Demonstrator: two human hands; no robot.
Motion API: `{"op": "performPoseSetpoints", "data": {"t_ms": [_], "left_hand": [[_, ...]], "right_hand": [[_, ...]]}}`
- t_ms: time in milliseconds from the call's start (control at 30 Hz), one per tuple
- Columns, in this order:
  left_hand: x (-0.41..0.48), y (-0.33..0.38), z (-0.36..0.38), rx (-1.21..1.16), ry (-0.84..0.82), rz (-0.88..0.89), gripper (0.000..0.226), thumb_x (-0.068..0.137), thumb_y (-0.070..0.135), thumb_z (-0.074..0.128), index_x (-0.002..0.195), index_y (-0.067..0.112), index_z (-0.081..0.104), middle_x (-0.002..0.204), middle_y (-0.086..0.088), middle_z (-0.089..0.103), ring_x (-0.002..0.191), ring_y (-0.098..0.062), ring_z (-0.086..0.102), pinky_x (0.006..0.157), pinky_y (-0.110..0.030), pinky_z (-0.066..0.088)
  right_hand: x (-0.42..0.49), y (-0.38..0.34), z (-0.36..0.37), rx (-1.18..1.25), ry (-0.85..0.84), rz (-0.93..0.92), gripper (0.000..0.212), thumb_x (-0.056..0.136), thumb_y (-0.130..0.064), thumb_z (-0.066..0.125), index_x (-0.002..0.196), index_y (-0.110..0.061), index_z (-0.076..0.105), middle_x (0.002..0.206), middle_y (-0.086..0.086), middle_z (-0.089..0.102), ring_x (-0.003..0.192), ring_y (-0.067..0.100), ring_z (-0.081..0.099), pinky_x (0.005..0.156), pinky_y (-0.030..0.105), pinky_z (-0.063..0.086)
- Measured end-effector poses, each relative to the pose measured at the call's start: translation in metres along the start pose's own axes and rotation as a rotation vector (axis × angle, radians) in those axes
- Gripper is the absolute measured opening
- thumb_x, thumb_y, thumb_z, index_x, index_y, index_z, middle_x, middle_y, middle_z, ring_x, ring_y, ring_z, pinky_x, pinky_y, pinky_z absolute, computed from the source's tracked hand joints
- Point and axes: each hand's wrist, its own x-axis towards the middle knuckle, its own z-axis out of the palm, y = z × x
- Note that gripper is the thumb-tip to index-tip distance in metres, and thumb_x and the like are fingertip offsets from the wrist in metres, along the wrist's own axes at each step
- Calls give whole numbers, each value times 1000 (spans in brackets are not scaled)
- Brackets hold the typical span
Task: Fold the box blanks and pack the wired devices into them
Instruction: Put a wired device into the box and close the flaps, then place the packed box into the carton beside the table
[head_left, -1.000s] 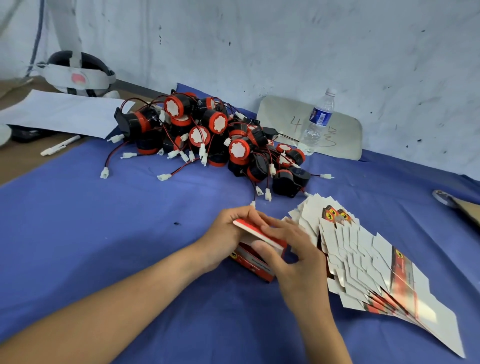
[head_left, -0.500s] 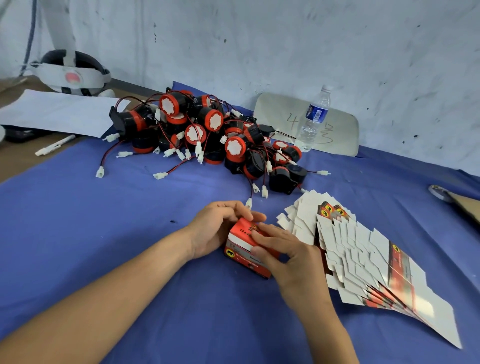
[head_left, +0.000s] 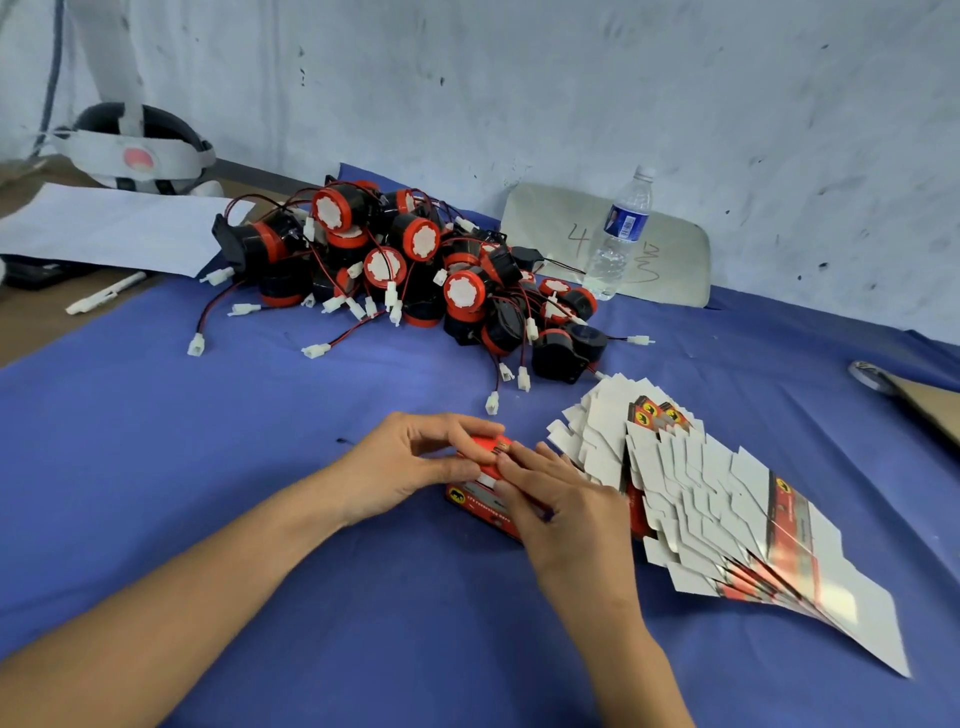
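A small red box (head_left: 480, 506) is held on the blue-covered table (head_left: 156, 441), gripped by the left hand (head_left: 410, 467) and pressed by the right hand (head_left: 556, 506). Beside it lie fanned box blanks (head_left: 717, 499); beyond it, piled wired devices (head_left: 415, 275).

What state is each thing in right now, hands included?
Red box: folded up, on the blue cloth, held by both hands.
Left hand: fingers curled on the box top.
Right hand: fingers pressing the box top flap.
Box blanks: flat, fanned out right of the box.
Wired devices: loose in a pile, unpacked.
Water bottle: upright, capped.
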Motion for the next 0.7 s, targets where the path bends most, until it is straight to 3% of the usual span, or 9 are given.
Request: {"op": "performPoseSetpoints", "data": {"t_ms": [67, 133, 200, 267, 367, 467, 567, 633, 700], "left_hand": [[-2, -5, 3, 56, 52, 75, 12, 74, 15, 71, 85, 14, 75, 115, 6, 70, 114, -10, 62, 94, -20, 48], [-2, -9, 3, 61, 58, 98, 13, 73, 14, 71, 85, 13, 75, 112, 9, 71, 112, -8, 63, 92, -17, 48], [-2, -10, 0, 79, 26, 84, 16, 72, 15, 71, 87, 13, 76, 112, 13, 71, 113, -6, 62, 91, -15, 47], [-3, -10, -5, 177, 5, 100, 21, 71, 18, 73, 92, 16, 76, 116, 17, 68, 115, -4, 60, 93, -15, 46], [-4, -12, -9, 335, -11, 155, 25, 71, 19, 77, 96, 24, 75, 127, 20, 61, 121, -1, 55, 99, -17, 43], [-4, -13, -6, 495, -42, 141, 36, 76, 17, 81, 93, 44, 63, 134, 30, 50, 125, 5, 48, 103, -17, 39], [1, -14, -4, 398, 31, 107, 18, 84, 11, 71, 88, 24, 60, 128, 24, 58, 119, 0, 55, 98, -20, 45], [4, -11, -5, 270, 147, 131, 7, 88, 19, 65, 84, 18, 60, 106, 15, 69, 97, -5, 66, 85, -17, 50], [4, -9, -6, 291, 217, 185, 9, 88, 36, 66, 86, 28, 63, 87, 11, 70, 77, -8, 67, 74, -16, 51]], "right_hand": [[1, 0, -3, -40, -29, -28, 23, 78, -7, 76, 101, -10, 76, 111, 4, 71, 111, 35, 63, 99, 48, 45], [6, -3, -12, -45, -182, 35, 25, 87, -15, 70, 112, -16, 72, 124, -3, 64, 126, 25, 53, 109, 35, 38], [7, -4, -19, -95, -319, 29, 31, 96, -26, 56, 127, -26, 61, 139, -14, 51, 140, 12, 34, 118, 25, 13], [3, 0, -22, -266, -440, -44, 41, 102, -29, 43, 142, -35, 42, 152, -23, 28, 146, 6, 12, 113, 24, -14], [-7, -1, -23, -404, -550, -53, 62, 100, -28, 41, 152, -38, 8, 156, -26, -6, 146, 7, -15, 104, 30, -28], [-14, -5, -21, -460, -517, -37, 71, 98, -28, 43, 151, -39, -4, 156, -22, -15, 144, 12, -21, 107, 40, -28], [-14, -6, -15, -428, -439, -83, 77, 95, -23, 47, 150, -41, -3, 157, -21, -6, 145, 12, -14, 111, 44, -23], [-12, -5, -14, -327, -413, -115, 85, 89, -20, 57, 149, -44, 1, 154, -14, 13, 143, 12, 3, 119, 38, -4], [-12, -5, -13, -247, -384, -135, 88, 85, -21, 65, 149, -44, 10, 143, -8, 31, 132, 11, 20, 117, 35, 17]]}}
